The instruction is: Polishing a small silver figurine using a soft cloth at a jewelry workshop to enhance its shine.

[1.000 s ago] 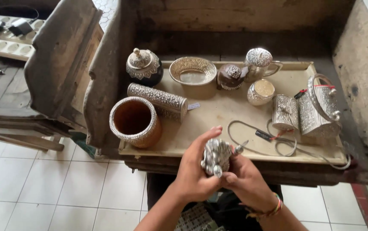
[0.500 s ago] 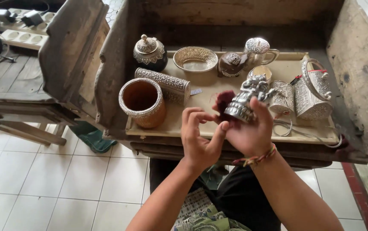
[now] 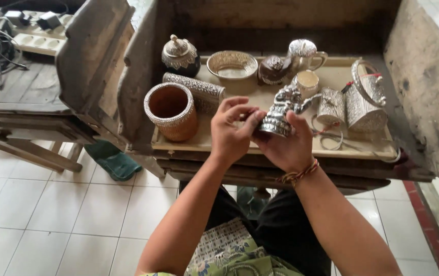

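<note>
Small silver figurine (image 3: 279,111), ornate, held in the air above the front part of the wooden tray (image 3: 206,144), tilted. Right hand (image 3: 287,145) cups it from below and behind, fingers curled shut around its round base. Left hand (image 3: 233,132) meets it from the left: thumb and forefinger pinched on the base edge, other fingers loosely bent and not gripping. Fine relief on the figurine too small to make out; possibly an animal shape.

Braided red and yellow wristband (image 3: 297,175) on the right wrist.

On the tray, behind and around the hands:
- woven cup with silver rim (image 3: 171,111), upright, left front corner
- embossed silver cylinder (image 3: 195,91) lying on its side, just behind that cup
- dark lidded jar (image 3: 180,56), back left
- shallow silver bowl (image 3: 232,65), back centre
- small dark lidded pot (image 3: 273,69) beside the bowl
- silver mug with handle (image 3: 305,52), back right
- small pale cup (image 3: 307,82), just behind the figurine
- silver basket with hoop handle (image 3: 363,104), right side

Tray rests on a worn wooden bench (image 3: 127,97). White tiled floor (image 3: 51,214) below
</note>
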